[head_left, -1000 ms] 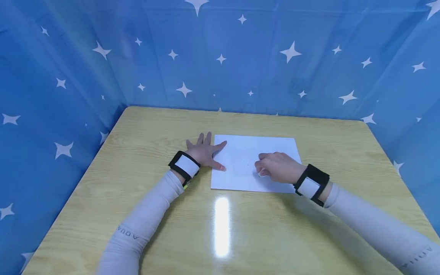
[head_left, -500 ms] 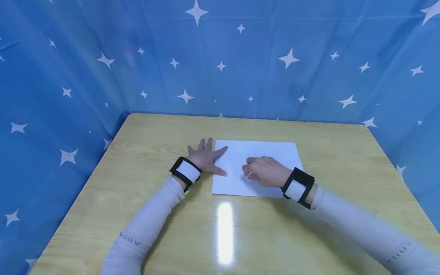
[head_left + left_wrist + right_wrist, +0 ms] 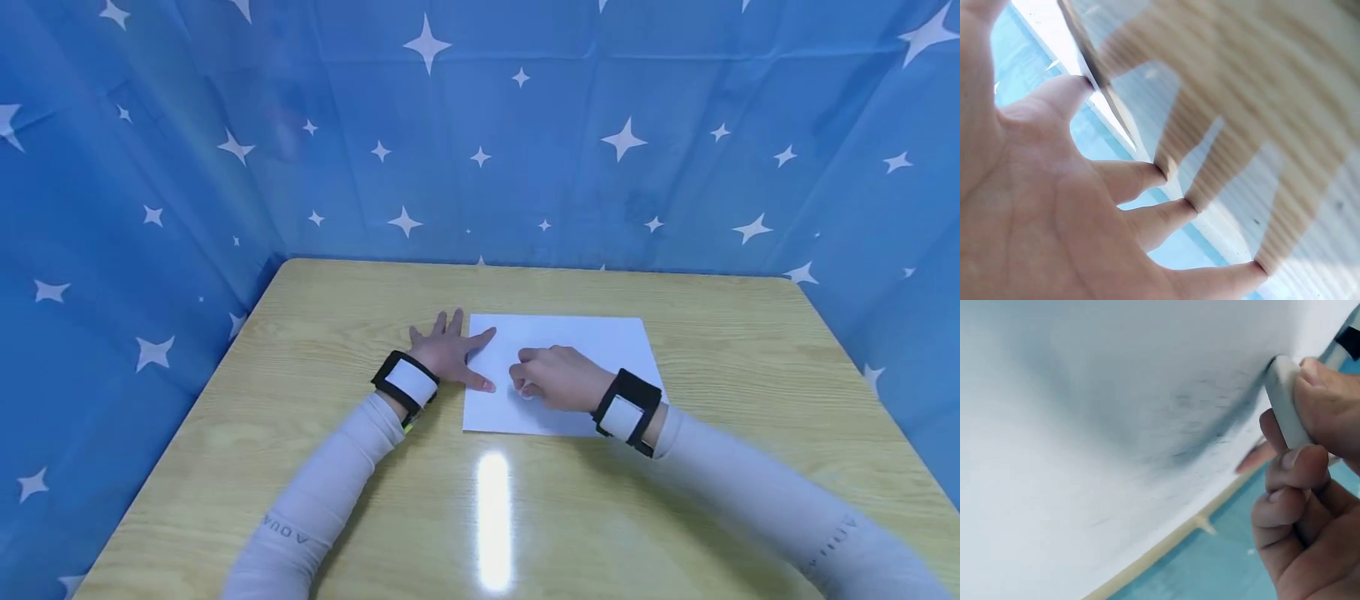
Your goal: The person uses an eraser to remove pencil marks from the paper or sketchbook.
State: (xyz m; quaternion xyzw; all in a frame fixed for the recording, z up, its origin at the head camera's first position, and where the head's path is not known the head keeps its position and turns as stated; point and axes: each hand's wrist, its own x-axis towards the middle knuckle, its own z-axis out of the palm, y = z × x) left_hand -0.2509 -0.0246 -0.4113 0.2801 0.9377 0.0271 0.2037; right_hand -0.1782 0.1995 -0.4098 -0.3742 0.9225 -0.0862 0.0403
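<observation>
A white sheet of paper (image 3: 592, 332) lies flat on the wooden table. My left hand (image 3: 446, 354) has its fingers spread wide at the sheet's left edge, thumb and index finger over the paper and the others on the wood. In the left wrist view its fingertips (image 3: 1192, 206) press on the surface. My right hand (image 3: 561, 377) is over the sheet's middle, pinching a white eraser (image 3: 1285, 400) between thumb and curled fingers. The eraser's worn, rounded end meets the paper, and small dark crumbs (image 3: 1200, 412) are scattered beside it.
The wooden table (image 3: 360, 300) extends around the sheet, with a bright light reflection (image 3: 493, 517) in front. A blue curtain (image 3: 525, 183) with white stars stands behind and along both sides. Black straps (image 3: 628, 412) circle both wrists.
My right hand has slid left across the paper with the eraser, closer to my left hand. My left hand keeps its place. The head view has tilted up slightly.
</observation>
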